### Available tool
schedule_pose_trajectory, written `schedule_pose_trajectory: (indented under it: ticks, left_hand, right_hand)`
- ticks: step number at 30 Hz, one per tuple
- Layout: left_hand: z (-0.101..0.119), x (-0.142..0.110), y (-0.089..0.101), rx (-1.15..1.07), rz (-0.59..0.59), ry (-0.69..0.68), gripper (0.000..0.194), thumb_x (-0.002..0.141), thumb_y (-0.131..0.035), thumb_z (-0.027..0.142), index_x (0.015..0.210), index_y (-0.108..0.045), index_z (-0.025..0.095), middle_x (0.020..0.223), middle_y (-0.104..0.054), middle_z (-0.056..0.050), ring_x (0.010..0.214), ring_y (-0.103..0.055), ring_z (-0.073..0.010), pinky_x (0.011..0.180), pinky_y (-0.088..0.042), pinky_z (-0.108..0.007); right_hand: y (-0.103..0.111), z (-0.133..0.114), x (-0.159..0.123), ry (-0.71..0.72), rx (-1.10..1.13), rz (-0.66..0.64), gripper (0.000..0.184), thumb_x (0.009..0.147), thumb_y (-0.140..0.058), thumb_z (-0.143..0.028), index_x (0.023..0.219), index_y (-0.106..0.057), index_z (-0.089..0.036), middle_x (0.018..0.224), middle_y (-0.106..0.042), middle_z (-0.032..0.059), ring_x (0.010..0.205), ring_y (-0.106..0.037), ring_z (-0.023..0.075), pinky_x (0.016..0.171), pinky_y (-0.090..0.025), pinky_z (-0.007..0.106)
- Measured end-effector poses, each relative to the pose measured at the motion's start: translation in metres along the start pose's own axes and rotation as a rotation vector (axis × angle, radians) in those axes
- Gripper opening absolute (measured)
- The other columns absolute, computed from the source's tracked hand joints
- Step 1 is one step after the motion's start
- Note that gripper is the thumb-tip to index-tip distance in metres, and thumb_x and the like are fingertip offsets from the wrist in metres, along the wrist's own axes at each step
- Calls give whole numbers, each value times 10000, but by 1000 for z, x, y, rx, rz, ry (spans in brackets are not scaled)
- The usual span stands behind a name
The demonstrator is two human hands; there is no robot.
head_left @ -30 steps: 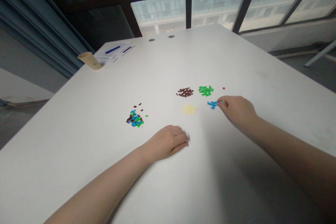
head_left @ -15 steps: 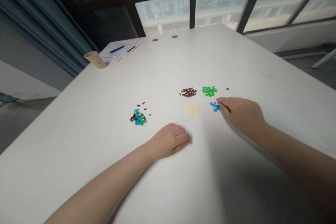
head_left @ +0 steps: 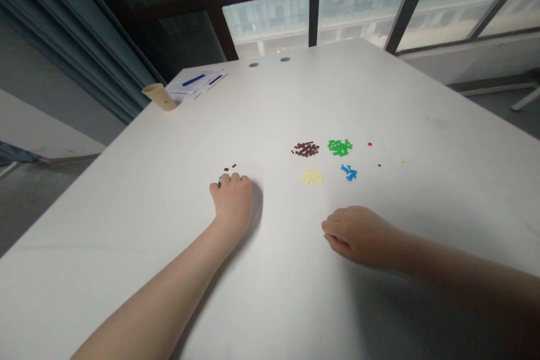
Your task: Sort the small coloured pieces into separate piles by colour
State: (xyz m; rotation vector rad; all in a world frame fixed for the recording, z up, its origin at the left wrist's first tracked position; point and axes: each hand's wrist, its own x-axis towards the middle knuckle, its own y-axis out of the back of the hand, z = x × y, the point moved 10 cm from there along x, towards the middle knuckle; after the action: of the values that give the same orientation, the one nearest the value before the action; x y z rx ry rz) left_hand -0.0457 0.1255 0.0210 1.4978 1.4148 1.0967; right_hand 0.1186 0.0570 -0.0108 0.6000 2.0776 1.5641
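Note:
My left hand (head_left: 233, 199) is over the mixed pile of small coloured pieces (head_left: 220, 180), its fingers curled down. It hides nearly all of that pile, and its fingertips are out of sight. Two dark brown pieces (head_left: 226, 169) lie just beyond the knuckles. My right hand (head_left: 358, 235) is at the table nearer to me, fingers closed together; anything inside them is hidden. Beyond it lie a small blue heap (head_left: 349, 172) and a pale yellow heap (head_left: 313, 176). Farther back are a brown heap (head_left: 306, 149) and a green heap (head_left: 340, 147).
One red piece (head_left: 370, 144), a tiny black piece (head_left: 379, 165) and a tiny yellow piece (head_left: 403, 161) lie right of the heaps. A tan paper cup (head_left: 160, 98) stands at the left table edge, beside papers (head_left: 198, 84) with a blue pen (head_left: 193, 80).
My left hand has moved left and away from me, onto the mixed pile. My right hand has left the blue heap and drawn back towards me, uncovering the tiny black and yellow pieces.

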Motion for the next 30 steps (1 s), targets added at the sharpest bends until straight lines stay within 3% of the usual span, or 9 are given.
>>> schedule_pose_trajectory:
  ticks: [8, 11, 13, 16, 19, 22, 26, 30]
  left_hand:
    - [5, 2, -1, -46, 13, -42, 263, 804, -324, 108, 835, -585, 119, 862, -614, -137, 864, -534, -292, 678, -374, -395]
    - [16, 2, 4, -184, 63, -117, 236, 816, -347, 156, 845, -579, 128, 852, -610, -124, 844, -542, -272, 705, -376, -388]
    - [25, -1, 6, -400, 49, -179, 203, 809, -381, 179, 827, -579, 135, 818, -612, -102, 798, -549, -232, 710, -385, -360]
    - [43, -7, 3, -925, -99, -254, 172, 798, -449, 228, 882, -582, 159, 765, -610, -47, 706, -543, -155, 658, -403, -281]
    - [65, -17, -12, -1458, -379, -246, 213, 764, -542, 287, 928, -603, 165, 714, -610, -15, 640, -536, -113, 611, -404, -238]
    - [84, -27, -25, -1837, -614, -198, 235, 688, -645, 315, 848, -629, 143, 691, -629, -18, 611, -548, -97, 616, -412, -232]
    - [95, -33, -31, -2085, -746, -175, 248, 598, -730, 300, 746, -626, 131, 650, -642, -13, 566, -562, -94, 595, -419, -230]
    - [96, -33, -29, -2114, -752, -212, 253, 596, -734, 316, 745, -646, 131, 621, -649, -12, 557, -568, -95, 582, -418, -225]
  right_hand:
    - [-4, 2, 2, -24, 39, -42, 199, 825, -384, -215, 694, -530, -180, 669, -580, 17, 606, -478, 129, 546, -223, 271]
    - [-4, 2, 2, -29, 39, -43, 211, 830, -376, -217, 696, -534, -181, 669, -577, 17, 606, -474, 129, 546, -222, 272]
    - [-3, 2, 1, -29, 38, -37, 208, 826, -379, -219, 692, -534, -182, 665, -574, 16, 601, -470, 129, 541, -215, 273]
    - [0, 2, 1, -39, 44, -34, 192, 810, -391, -205, 682, -532, -180, 654, -571, 14, 587, -464, 127, 529, -199, 273]
    - [1, 2, 2, -51, 58, -42, 187, 799, -393, -188, 667, -525, -177, 634, -568, 10, 566, -452, 121, 519, -186, 265]
    - [2, 1, 2, -52, 61, -38, 187, 800, -398, -191, 666, -527, -177, 635, -570, 9, 564, -453, 119, 520, -187, 261]
    - [1, 1, 2, -44, 51, -28, 179, 805, -404, -198, 693, -542, -179, 662, -577, 13, 587, -471, 122, 530, -202, 267]
    - [1, 2, 2, -33, 49, -13, 176, 807, -406, -199, 693, -539, -179, 666, -576, 10, 592, -476, 122, 535, -207, 268]
